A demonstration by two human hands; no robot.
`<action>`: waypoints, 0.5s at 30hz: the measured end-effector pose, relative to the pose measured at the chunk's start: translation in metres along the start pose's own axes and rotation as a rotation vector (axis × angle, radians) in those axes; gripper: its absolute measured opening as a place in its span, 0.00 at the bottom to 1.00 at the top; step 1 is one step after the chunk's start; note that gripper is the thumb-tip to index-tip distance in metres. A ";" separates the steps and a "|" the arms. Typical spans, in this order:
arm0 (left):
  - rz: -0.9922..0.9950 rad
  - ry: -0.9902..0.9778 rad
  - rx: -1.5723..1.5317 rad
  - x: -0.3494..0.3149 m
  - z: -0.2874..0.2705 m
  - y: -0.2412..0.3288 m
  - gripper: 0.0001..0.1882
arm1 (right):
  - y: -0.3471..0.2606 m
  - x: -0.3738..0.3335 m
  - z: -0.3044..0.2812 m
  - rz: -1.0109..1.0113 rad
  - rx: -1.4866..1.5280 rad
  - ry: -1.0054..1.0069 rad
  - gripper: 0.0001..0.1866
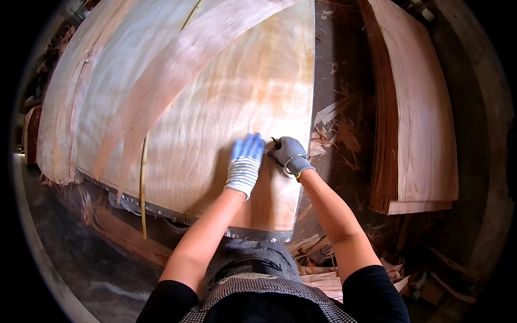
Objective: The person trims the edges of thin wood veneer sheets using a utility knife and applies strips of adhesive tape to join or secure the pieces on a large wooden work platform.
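Wood sheet [226, 118], broad and pale, spread from nine o'clock round to one o'clock and across the middle of the view, near edge at six o'clock, just in front of a checked apron [247, 258].

Left hand [245, 164], in a blue-and-white striped glove, just left of centre: palm down, fingers straight and close together, gripping nothing; laid on the sheet or barely above, contact hard to tell. Right hand [291, 153], in a grey glove, just beside, towards three o'clock: fingers curled in, with something small and dark [276, 142] at the tips; cannot tell what, or how firmly gripped.

Probably light for such breadth, thin and bendy, judging by a stack of thin sheets [425, 118] between two and three o'clock. Likely smooth enough to slide under a glove, yet easy to split along the grain or chip at the rim. Best held with palms well apart, at the right edge towards three o'clock and the near edge towards six; risky to pull by one corner.

Across the top, from twelve o'clock down to nine, a loose wood strip [177, 62], lying over a thin stick [144, 183]: likely floppier and more fragile, forked at the near end, safer lifted by the middle.
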State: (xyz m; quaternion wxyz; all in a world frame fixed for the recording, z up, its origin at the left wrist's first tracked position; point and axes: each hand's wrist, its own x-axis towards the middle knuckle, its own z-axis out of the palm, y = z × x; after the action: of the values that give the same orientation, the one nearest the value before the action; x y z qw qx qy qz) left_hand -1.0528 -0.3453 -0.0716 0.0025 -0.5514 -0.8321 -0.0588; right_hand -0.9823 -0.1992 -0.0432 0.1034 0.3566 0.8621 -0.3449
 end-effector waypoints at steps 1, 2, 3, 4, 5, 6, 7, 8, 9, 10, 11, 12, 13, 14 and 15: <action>0.174 -0.089 -0.029 0.004 0.002 0.003 0.21 | 0.003 -0.001 -0.001 0.017 0.005 0.021 0.16; 0.151 -0.082 -0.027 0.003 0.003 0.001 0.21 | 0.005 -0.001 -0.001 0.008 -0.029 0.001 0.14; 0.131 -0.076 -0.089 0.003 0.004 0.003 0.21 | 0.009 -0.004 -0.002 -0.019 -0.035 -0.001 0.13; 0.104 -0.075 -0.152 0.001 0.006 0.004 0.21 | 0.009 -0.011 -0.003 -0.047 -0.041 -0.010 0.12; 0.078 -0.075 -0.215 -0.001 0.009 0.005 0.21 | 0.009 -0.017 -0.004 -0.075 -0.047 -0.020 0.11; 0.069 -0.115 -0.223 -0.002 0.011 0.004 0.21 | 0.008 -0.023 -0.005 -0.168 -0.137 -0.043 0.09; 0.108 -0.124 -0.109 -0.002 0.009 0.007 0.21 | 0.011 -0.025 -0.010 -0.159 -0.216 0.078 0.08; 0.150 -0.128 0.003 -0.001 0.004 0.010 0.21 | 0.018 -0.024 -0.021 -0.147 -0.299 0.203 0.08; 0.191 -0.129 0.116 0.000 -0.001 0.014 0.21 | 0.026 -0.022 -0.033 -0.136 -0.384 0.327 0.09; 0.221 -0.078 0.163 0.004 -0.005 0.017 0.20 | 0.043 -0.019 -0.045 -0.108 -0.347 0.349 0.09; 0.207 -0.117 0.091 0.005 -0.008 0.012 0.20 | 0.050 -0.020 -0.053 -0.097 -0.309 0.351 0.10; 0.192 -0.156 0.019 0.012 -0.011 0.004 0.19 | 0.057 -0.029 -0.057 -0.106 -0.092 0.339 0.10; 0.164 -0.206 -0.065 0.012 -0.012 -0.004 0.19 | 0.051 -0.050 -0.062 -0.110 0.120 0.302 0.10; 0.106 -0.313 -0.159 0.026 -0.041 -0.009 0.19 | 0.050 -0.079 -0.066 -0.129 0.265 0.317 0.09; 0.040 -0.427 -0.249 0.030 -0.070 -0.012 0.19 | 0.047 -0.114 -0.069 -0.147 0.415 0.327 0.09</action>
State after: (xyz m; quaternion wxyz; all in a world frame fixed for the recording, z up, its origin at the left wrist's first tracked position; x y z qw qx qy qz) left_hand -1.0799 -0.3296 -0.0011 -0.2400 -0.5639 -0.7890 -0.0430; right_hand -0.8626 -0.1912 0.0314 -0.1380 0.3575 0.8017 -0.4586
